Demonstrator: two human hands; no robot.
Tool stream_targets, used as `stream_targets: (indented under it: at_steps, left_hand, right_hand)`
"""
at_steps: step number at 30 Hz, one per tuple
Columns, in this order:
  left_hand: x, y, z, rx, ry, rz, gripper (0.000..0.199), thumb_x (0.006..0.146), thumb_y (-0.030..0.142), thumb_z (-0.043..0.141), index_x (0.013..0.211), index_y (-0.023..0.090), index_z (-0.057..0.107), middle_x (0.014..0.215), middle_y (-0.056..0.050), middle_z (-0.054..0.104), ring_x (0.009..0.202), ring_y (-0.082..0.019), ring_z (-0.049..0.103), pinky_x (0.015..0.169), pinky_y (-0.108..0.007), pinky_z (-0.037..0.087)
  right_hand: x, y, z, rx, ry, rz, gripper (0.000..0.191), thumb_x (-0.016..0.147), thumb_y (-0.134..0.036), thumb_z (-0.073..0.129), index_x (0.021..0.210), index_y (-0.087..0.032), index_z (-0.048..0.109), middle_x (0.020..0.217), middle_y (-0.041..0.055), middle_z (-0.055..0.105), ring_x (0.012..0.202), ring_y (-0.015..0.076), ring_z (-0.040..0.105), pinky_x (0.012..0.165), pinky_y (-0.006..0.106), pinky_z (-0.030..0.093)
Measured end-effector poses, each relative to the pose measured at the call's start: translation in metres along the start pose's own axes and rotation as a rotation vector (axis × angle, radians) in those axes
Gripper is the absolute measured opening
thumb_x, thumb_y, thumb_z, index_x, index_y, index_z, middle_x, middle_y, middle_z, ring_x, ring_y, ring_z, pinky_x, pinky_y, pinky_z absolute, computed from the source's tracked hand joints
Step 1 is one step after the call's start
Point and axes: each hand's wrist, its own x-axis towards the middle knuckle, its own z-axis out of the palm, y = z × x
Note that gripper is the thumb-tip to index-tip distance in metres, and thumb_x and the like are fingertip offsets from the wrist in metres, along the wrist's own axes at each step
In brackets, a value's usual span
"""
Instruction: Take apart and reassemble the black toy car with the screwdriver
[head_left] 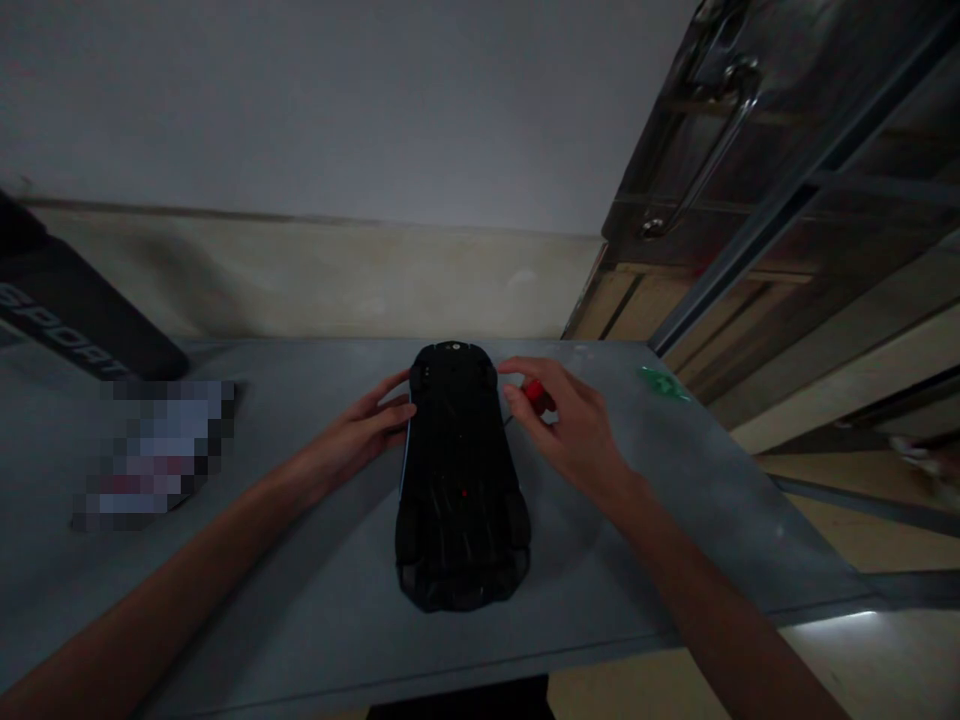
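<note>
A black toy car lies upside down on the grey table, its underside and wheels facing up. A small red dot shows on its underside. My left hand grips the car's left edge, with the fingertips pressed against its far part. In my right hand, beside the car's far right side, is a screwdriver with a red handle. Its thin dark shaft points down and left towards the car. The tip is too dark to make out. The index finger reaches to the car's right edge.
A green plastic piece lies near the table's right edge. At the left are a blurred-out flat item and a dark case marked SPORT. A wall stands behind the table, and a door with a metal handle is at the right.
</note>
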Motion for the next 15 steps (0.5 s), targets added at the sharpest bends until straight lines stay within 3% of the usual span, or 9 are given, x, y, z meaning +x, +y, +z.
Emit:
stream_targets:
  at_steps: [3, 6, 11, 15]
  left_hand:
    - [0.0011, -0.0007, -0.0007, -0.013, -0.005, -0.006, 0.093, 0.088, 0.039, 0.095, 0.173, 0.032, 0.057, 0.158, -0.01, 0.078, 0.158, -0.036, 0.063, 0.127, -0.047, 0.054]
    - [0.001, -0.001, -0.0003, -0.025, 0.001, 0.0, 0.093, 0.088, 0.038, 0.096, 0.173, 0.032, 0.057, 0.155, -0.011, 0.08, 0.156, -0.036, 0.065, 0.126, -0.046, 0.055]
    - [-0.0017, 0.0011, 0.0017, 0.0, -0.015, 0.027, 0.083, 0.091, 0.04, 0.095, 0.168, 0.033, 0.064, 0.151, -0.011, 0.082, 0.153, -0.036, 0.068, 0.123, -0.045, 0.058]
    - [-0.0017, 0.0017, 0.0018, -0.025, 0.006, 0.012, 0.087, 0.091, 0.036, 0.095, 0.171, 0.03, 0.06, 0.153, -0.011, 0.082, 0.155, -0.036, 0.066, 0.122, -0.043, 0.058]
  right_hand:
    - [0.0011, -0.001, -0.0032, 0.0, -0.007, -0.035, 0.032, 0.115, -0.023, 0.054, 0.14, -0.031, 0.072, 0.096, 0.0009, 0.076, 0.077, 0.0186, 0.067, 0.079, 0.034, 0.059]
    - [0.0019, -0.0003, -0.0016, 0.009, 0.017, -0.021, 0.035, 0.111, -0.02, 0.057, 0.143, -0.03, 0.07, 0.089, -0.0017, 0.072, 0.072, 0.0175, 0.064, 0.076, 0.032, 0.057]
    - [0.0027, 0.0011, 0.0009, -0.031, 0.03, 0.088, 0.019, 0.112, -0.027, 0.063, 0.127, -0.03, 0.075, 0.074, -0.0055, 0.062, 0.063, 0.0153, 0.056, 0.07, 0.03, 0.054]
    - [0.0047, 0.0006, -0.0028, -0.028, 0.016, 0.05, 0.028, 0.111, -0.022, 0.057, 0.131, -0.029, 0.074, 0.089, -0.0006, 0.072, 0.075, 0.0177, 0.063, 0.077, 0.032, 0.056]
